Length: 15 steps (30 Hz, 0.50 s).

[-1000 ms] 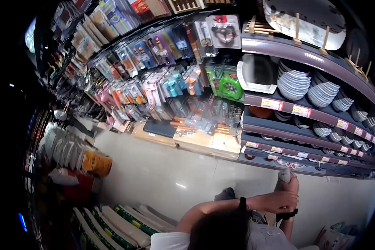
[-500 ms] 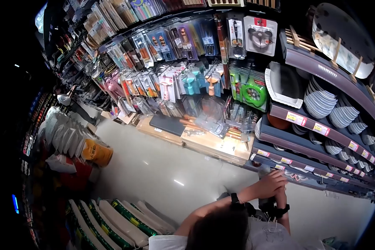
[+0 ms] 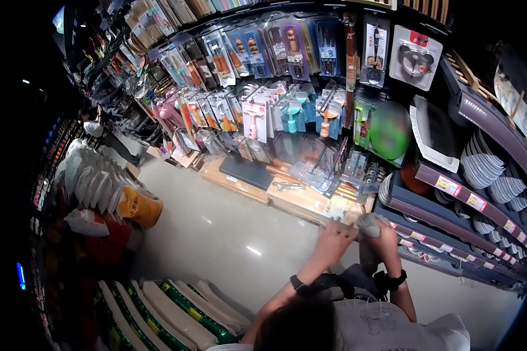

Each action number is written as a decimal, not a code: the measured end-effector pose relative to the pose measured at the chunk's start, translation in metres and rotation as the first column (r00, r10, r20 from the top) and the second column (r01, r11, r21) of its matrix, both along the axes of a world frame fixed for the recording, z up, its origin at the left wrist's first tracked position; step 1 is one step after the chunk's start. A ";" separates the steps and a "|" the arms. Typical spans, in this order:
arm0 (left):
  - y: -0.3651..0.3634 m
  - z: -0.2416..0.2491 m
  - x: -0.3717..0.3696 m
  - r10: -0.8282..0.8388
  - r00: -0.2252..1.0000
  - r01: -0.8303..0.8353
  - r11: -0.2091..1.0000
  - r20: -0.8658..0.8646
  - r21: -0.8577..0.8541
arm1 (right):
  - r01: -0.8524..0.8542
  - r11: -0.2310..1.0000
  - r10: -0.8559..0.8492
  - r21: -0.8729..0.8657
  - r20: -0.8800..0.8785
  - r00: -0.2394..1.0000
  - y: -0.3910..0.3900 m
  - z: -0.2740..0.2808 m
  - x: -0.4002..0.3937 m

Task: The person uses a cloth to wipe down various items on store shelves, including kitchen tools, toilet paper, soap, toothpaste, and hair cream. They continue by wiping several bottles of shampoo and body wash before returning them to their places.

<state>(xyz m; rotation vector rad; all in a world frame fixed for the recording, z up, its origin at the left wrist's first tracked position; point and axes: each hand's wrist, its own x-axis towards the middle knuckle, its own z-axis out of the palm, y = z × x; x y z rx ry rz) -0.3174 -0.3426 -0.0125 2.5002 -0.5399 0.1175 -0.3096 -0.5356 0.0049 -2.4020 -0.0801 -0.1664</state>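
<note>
Both my hands reach forward, apart from each other, above the floor by the low wooden shelf. My left hand has its fingers stretched to the right, near the front edge of the wooden shelf board. Slightly curved fingers show on my right hand, next to the edge of the tableware shelf. A grey rounded shape appears between the hands, in line with a dark grey trouser leg; my right hand overlaps its side, and I cannot tell whether they touch. Each wrist wears a black band.
Packaged kitchen tools hang ahead. Stacked bowls and a white-rimmed black tray stand on shelves at right. White sacks and a yellow bag sit left. Long green-and-white packs lie near me. A person stands farther off.
My hands were together, one over the other; now they are apart, the left moved left and both reaching farther forward. The view has shifted, so the shelves sit farther right and lower.
</note>
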 end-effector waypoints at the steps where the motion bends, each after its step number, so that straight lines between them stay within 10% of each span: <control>1: 0.010 0.011 -0.003 0.171 0.983 -0.173 0.984 0.063 0.034 | -0.101 0.994 0.095 0.047 0.106 0.990 0.012 0.003 0.006; 3: 0.036 0.027 -0.002 0.370 0.929 -0.369 0.929 0.032 -0.036 | -0.223 0.955 0.200 0.194 0.134 0.971 0.035 0.027 0.012; 6: 0.085 0.043 0.003 0.626 0.744 -0.602 0.780 0.234 -0.171 | -0.123 0.941 -0.012 0.315 0.396 0.918 0.049 0.029 0.037; 9: 0.130 0.063 -0.001 0.772 0.582 -0.707 0.635 0.255 -0.310 | 0.087 0.854 -0.270 0.513 0.294 0.917 0.047 0.028 0.072; 15: 0.189 0.040 0.010 0.828 0.540 -0.769 0.557 0.149 -0.313 | -0.116 0.967 0.027 0.226 0.361 0.932 0.073 0.047 0.138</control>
